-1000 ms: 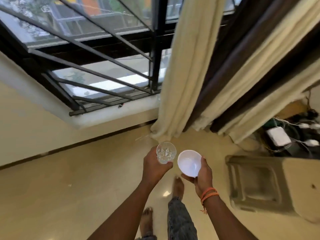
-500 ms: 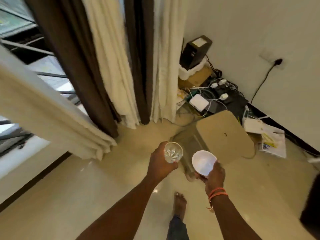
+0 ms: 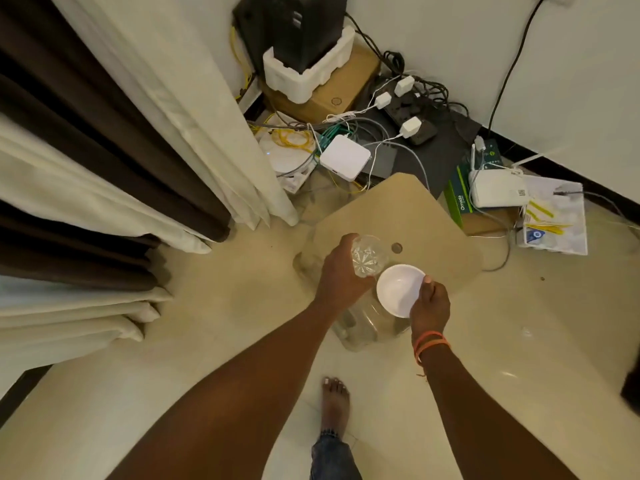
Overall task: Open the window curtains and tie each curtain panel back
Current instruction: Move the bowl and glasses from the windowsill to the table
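Cream and dark brown curtain panels (image 3: 114, 140) hang at the left, their hems resting near the floor. My left hand (image 3: 341, 275) grips a clear cut-glass tumbler (image 3: 369, 254) from the side. My right hand (image 3: 429, 303) pinches the rim of a small white bowl (image 3: 398, 289). Both hands are held over the near corner of a beige stool top (image 3: 415, 216), well to the right of the curtains. The window is out of view.
A tangle of cables, white adapters and a white router box (image 3: 344, 157) fills the corner. A black device in a foam tray (image 3: 304, 74) sits on a cardboard box. Papers (image 3: 554, 216) lie at the right. My bare foot (image 3: 334, 407) stands on the cream floor.
My view has swung right, away from the window towards the corner. Both hands, still holding glass and bowl, now hover above the stool top.
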The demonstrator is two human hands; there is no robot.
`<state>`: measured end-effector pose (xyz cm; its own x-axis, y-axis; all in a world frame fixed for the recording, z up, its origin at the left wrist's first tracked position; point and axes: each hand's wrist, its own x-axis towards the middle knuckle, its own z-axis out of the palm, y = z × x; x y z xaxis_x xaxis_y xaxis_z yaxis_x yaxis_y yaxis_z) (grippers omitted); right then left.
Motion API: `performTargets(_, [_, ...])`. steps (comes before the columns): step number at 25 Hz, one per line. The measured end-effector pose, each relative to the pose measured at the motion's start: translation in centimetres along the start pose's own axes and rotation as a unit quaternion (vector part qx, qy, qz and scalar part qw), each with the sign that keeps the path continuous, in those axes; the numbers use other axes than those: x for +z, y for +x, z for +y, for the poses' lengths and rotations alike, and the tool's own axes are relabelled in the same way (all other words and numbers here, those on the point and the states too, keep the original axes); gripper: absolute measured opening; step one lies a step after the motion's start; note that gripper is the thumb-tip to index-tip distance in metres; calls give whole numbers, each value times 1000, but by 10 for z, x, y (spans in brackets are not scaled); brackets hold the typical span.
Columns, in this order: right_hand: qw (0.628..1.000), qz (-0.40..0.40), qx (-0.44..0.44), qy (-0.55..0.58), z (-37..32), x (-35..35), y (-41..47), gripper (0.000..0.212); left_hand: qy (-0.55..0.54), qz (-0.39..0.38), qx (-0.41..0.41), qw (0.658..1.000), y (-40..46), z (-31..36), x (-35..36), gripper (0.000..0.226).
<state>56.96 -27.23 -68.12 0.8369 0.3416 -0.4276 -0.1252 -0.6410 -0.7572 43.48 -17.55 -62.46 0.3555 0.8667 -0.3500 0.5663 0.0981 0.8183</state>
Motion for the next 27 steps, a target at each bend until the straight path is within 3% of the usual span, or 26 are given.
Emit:
performTargets(9, [997,15,-75,-32,7,9,18,53,-1,18,-13,1000,18,-28,20,81])
performTargets(14, [999,28,-26,-25,3,9,13,42,43,-6,-39,998,24,-29,22,107])
performTargets(18, [995,93,-23,-38,-11,-1,-3,43,62,7,-63,996,16,-23,4,125])
performTargets(22, [991,111,-47,-58,-20,-2,-68,55,-17,62,-104,993,-41,-40,-43,110])
performTargets(25, [996,72,-6,-50,-24,20,-142,45,-49,101,-147,983,-103,-66,-99,89])
performTargets(27, [997,23,-29,-60,-28,45,-208,49,-77,147,-182,969,-153,-90,-148,75])
